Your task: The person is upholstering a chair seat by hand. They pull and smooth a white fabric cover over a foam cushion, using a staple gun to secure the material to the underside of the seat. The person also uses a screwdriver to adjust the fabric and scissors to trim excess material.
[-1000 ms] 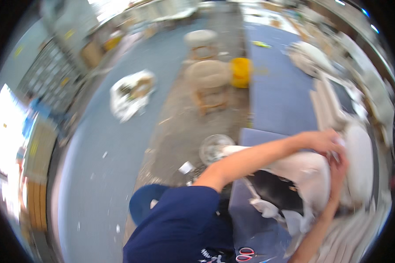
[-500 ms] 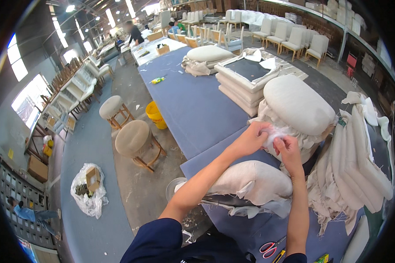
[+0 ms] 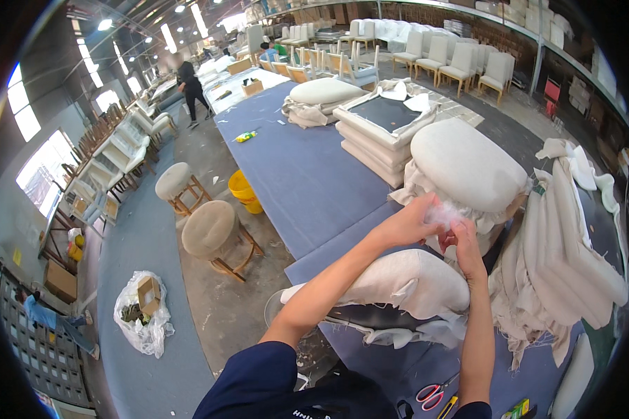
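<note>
A tuft of white fluffy fibre stuffing (image 3: 442,214) is pinched between my two hands, above the worktable. My left hand (image 3: 414,222) grips it from the left, fingers bent. From the right, the curled fingers of my right hand (image 3: 464,243) hold its lower edge. Just below my hands lies a beige fabric-covered cushion (image 3: 416,279) with a dark underside and loose cloth at its edge. Right behind them sits a pile topped by a large rounded beige cushion (image 3: 468,166), with gathered cloth hanging beneath it.
Beige padded panels (image 3: 573,241) lean in a stack at the right. Red-handled scissors (image 3: 432,397) and a yellow cutter (image 3: 448,406) lie near the table's front edge. Square seat pads (image 3: 374,143) are stacked farther back. Left of the blue table (image 3: 286,167) stand two stools (image 3: 210,229) and a yellow bucket (image 3: 243,190).
My hands have shifted slightly but stay on the fluffy tuft, which looks more spread out. The view has tilted a little. A dark-clothed person in the background now stands farther left in the aisle.
</note>
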A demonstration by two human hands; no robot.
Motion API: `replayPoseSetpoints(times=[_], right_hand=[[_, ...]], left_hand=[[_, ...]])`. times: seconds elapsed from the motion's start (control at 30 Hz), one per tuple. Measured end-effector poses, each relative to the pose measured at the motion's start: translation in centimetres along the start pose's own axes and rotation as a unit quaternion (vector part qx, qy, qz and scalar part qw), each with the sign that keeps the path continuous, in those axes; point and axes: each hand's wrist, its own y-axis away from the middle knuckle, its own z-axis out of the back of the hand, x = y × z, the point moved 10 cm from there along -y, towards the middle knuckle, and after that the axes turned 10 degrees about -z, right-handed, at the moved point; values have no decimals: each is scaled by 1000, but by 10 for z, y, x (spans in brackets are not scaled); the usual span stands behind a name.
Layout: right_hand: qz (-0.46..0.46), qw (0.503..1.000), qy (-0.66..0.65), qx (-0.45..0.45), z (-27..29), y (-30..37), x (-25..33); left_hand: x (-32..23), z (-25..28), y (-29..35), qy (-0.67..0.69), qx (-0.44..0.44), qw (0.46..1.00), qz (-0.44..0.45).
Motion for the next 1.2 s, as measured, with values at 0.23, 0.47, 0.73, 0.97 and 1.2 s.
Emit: replayPoseSetpoints(times=[0.23,0.47,0.73,0.97,1.2], right_hand=[[24,988,148,-19,17,17,4],[112,966,108,-207,55,38,29],[105,940,51,-322,97,29,1],[93,974,-28,-206,52,28,19],[127,977,6,-173,47,26,28]], left_hand=[[-31,-29,-1,-35,72,987,-140],[-30,-49,9,-67,142,983,-92],[-15,-30,35,-53,126,990,-45],[-91,23,78,-90,-115,981,-130],[-169,-42,171,-358,-97,906,-202]])
